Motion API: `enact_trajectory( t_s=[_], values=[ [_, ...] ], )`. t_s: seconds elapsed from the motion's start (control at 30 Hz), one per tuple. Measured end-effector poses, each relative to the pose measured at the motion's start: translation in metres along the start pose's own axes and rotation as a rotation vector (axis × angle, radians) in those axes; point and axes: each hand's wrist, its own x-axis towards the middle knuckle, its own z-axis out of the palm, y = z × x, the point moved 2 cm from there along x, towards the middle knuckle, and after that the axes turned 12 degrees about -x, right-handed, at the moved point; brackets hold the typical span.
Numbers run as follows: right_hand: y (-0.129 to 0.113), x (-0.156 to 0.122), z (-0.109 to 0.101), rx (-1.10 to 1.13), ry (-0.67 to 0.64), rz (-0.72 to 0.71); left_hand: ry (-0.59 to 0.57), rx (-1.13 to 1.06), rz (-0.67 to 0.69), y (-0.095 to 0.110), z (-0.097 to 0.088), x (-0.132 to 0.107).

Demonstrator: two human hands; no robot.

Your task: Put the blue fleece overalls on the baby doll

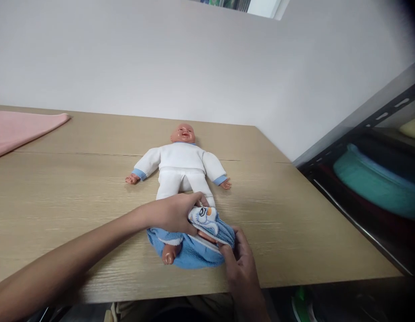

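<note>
On tabletop, near front edge: doll supine, white suit, head away from camera. Left hand and right hand both gripping blue garment (owl patch uppermost) bunched around doll's feet. Pink cloth far left, well apart.

The tabletop is left bare around the doll; its far left corner is covered by a pink cloth, its right edge flanked by a shelf rack.
</note>
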Motion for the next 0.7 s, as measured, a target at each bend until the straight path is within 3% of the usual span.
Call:
enact_trajectory(
  t_s=[0.17,0.3,0.43,0.6,0.7],
  values=[
    [0.005,0.002,0.001,0.005,0.015,0.011,0.081,0.12,0.005,-0.006,0.005,-0.003],
    [0.006,0.006,-0.001,0.007,0.01,-0.014,0.055,0.18,-0.037,-0.005,0.008,-0.003],
    [0.005,0.01,-0.003,0.133,-0.031,0.011,0.032,0.089,-0.066,0.0,0.002,-0.003],
    [0.014,0.015,-0.002,0.242,-0.075,0.101,-0.007,-0.082,0.057,-0.003,-0.006,-0.001],
    [0.019,0.017,-0.001,0.249,-0.094,0.091,0.006,-0.107,0.064,-0.007,-0.008,0.002]
  ],
)
